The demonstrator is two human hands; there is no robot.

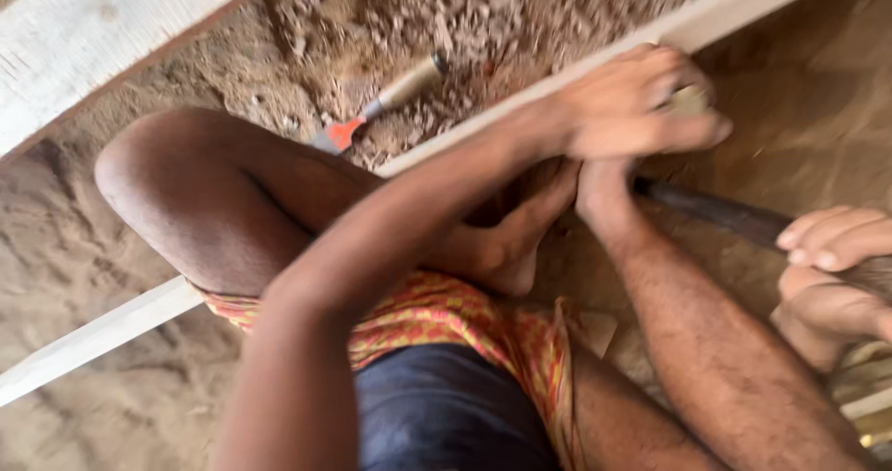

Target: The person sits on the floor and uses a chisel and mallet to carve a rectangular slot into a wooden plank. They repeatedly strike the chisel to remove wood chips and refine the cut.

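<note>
Left forearm and a red-and-yellow patterned cloth (437, 318) over dark shorts fill the foreground. The person sits low, with one knee (177, 183) raised.

**Hands.** The left hand (641, 104) is clenched on top of a long pale batten (93, 336) near its upper end. A small pale object (689, 99) sits under the fingers, too blurred to identify. The right hand (832, 276), at the frame's right edge, appears wrapped around a dark handle (711, 209) that runs toward the batten; the tool's head is hidden. A bare foot (516, 239) presses against the batten just below the left hand.

**Technique (judgement).** The batten looks pinned by hand and foot together. Steady work likely calls for firm downward weight through both. The left fingers and the toes should stay out of the tool's line, with the grip on the handle kept tight.

**Surroundings.** The batten lies across a floor (56, 229) of loose sand. Wood chips (465, 16) are heaped beyond it. A chisel (386, 104) with a wooden handle and an orange blade end rests among them, near the batten and untouched. A broad pale plank (84, 34) crosses the upper left corner. No walls or bench are visible.
</note>
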